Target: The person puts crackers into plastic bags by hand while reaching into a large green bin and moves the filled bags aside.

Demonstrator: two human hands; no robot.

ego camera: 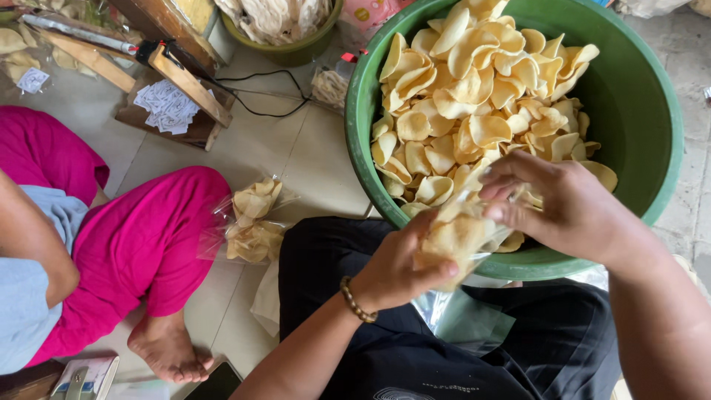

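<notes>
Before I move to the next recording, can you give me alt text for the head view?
A left hand holds a clear bag of pale crackers while the right hand reaches into its mouth, over a green tub heaped with crackers. Filled bags lie on the tiled floor beside a seated person in pink trousers.

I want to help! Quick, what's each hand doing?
Left hand: closed on a clear bag of crackers.
Right hand: at the bag's top; grip unclear.
</notes>
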